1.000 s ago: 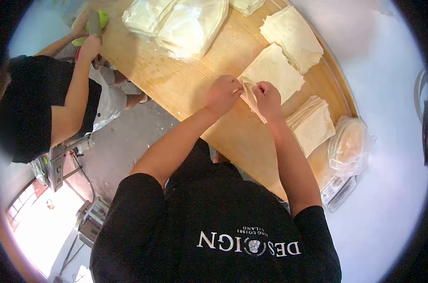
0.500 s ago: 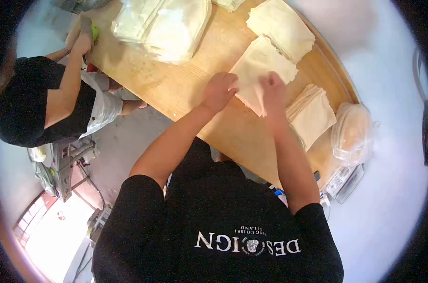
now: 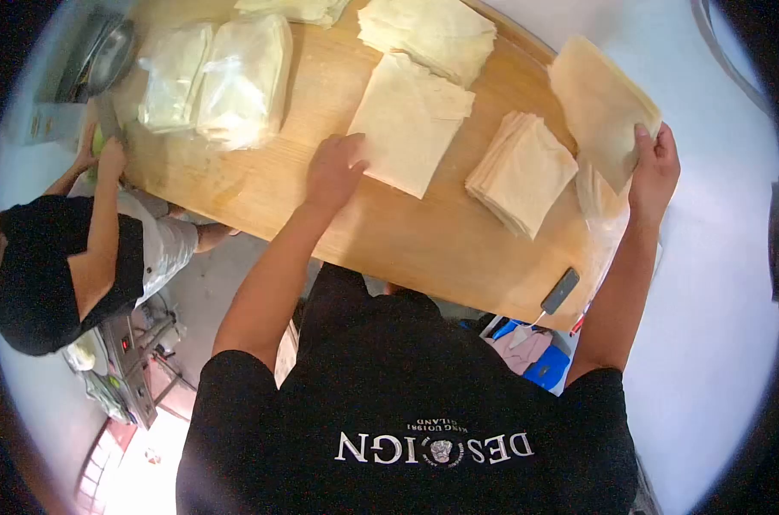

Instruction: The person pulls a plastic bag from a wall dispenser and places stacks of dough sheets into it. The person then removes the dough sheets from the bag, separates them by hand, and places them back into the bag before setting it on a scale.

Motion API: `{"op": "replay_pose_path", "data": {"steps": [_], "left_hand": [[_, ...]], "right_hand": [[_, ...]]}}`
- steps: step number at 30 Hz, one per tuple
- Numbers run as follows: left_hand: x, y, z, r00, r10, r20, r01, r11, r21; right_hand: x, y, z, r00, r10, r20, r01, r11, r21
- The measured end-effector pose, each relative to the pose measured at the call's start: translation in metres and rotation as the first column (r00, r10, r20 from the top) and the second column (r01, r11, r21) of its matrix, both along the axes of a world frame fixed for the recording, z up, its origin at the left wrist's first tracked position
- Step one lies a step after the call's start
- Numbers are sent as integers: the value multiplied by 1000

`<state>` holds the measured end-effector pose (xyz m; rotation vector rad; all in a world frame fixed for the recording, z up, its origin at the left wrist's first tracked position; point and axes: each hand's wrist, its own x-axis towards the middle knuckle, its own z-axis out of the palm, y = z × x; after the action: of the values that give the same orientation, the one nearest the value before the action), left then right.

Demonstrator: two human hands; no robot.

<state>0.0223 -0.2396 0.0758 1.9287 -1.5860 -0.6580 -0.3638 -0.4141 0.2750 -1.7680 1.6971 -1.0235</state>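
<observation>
Right fingers: the fingers [image 3: 648, 137] are curled over the near edge of a thin pale sheet [image 3: 600, 99], with the thumb out of sight behind it, so they pinch it.
Right hand: the right hand [image 3: 655, 172] holds the sheet up off the wood, out past the right rim of the table [image 3: 389, 236].
Left fingers: loosely spread and laid flat, gripping nothing.
Left hand: the left hand [image 3: 333, 172] rests on the near left corner of the flat stack [image 3: 411, 116], which lies mid-table.
Between the hands: a folded pile [image 3: 522, 172] sits apart from both.
Further out: another stack [image 3: 428, 30] lies at the far edge, bagged sheets [image 3: 222, 77] at the far left, and a dark flat gadget [image 3: 561, 290] near the front rim.
Co-worker: an arm [image 3: 102, 223] reaches to the table's left end.
Step in hand: it looks as if one sheet is being carried aside while the stack is steadied.
Next move calls for: a level, gentle set-down, since the sheet looks limp and likely to crease, and steady pressure on the stack.
</observation>
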Motion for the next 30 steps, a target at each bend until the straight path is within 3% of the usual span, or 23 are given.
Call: {"op": "replay_pose_path", "data": {"steps": [3,4,5,6,7,9,13,16,19,21,22,24,29,30], "left_hand": [[1,0,4,999,-20,28,21,1000,-23],[1,-1,4,999,-30,25,30,999,-23],[2,-2,4,999,-35,-3,35,999,10],[2,-3,4,999,-37,-29,39,998,42],[2,-4,2,999,-41,-26,42,998,41],[0,-3,3,1000,-17,-20,17,1000,23],[5,1,2,999,-48,-21,49,998,33],[-1,-4,6,998,9,-69,-5,998,60],[-4,2,5,998,45,41,-42,996,-73],[-5,4,-2,977,208,-54,-212,974,-78],[-4,4,-10,976,210,-49,-214,973,-82],[-1,1,-20,861,330,-388,-264,940,215],[0,1,-20,913,305,-271,-210,921,328],[-2,1,-20,931,286,-227,-208,926,315]], "right_hand": [[-1,39,-6,857,-98,-506,104,994,-17],[-24,49,-49,798,-43,-601,-75,982,-171],[-28,64,-81,860,51,-507,-23,998,61],[-28,82,-119,826,153,-543,-169,985,20],[-17,103,-151,748,153,-646,-153,987,57],[-12,136,-206,744,256,-617,-248,964,101],[12,149,-201,768,176,-616,-151,984,92],[7,150,-206,785,179,-593,-174,983,67],[7,154,-203,747,252,-616,-243,965,99],[12,156,-192,749,284,-599,-258,957,131],[15,156,-186,746,315,-587,-268,949,168],[22,154,-175,749,305,-587,-252,952,174],[53,155,-164,821,299,-487,-273,954,126],[68,158,-167,907,313,-281,-231,929,288]]}}
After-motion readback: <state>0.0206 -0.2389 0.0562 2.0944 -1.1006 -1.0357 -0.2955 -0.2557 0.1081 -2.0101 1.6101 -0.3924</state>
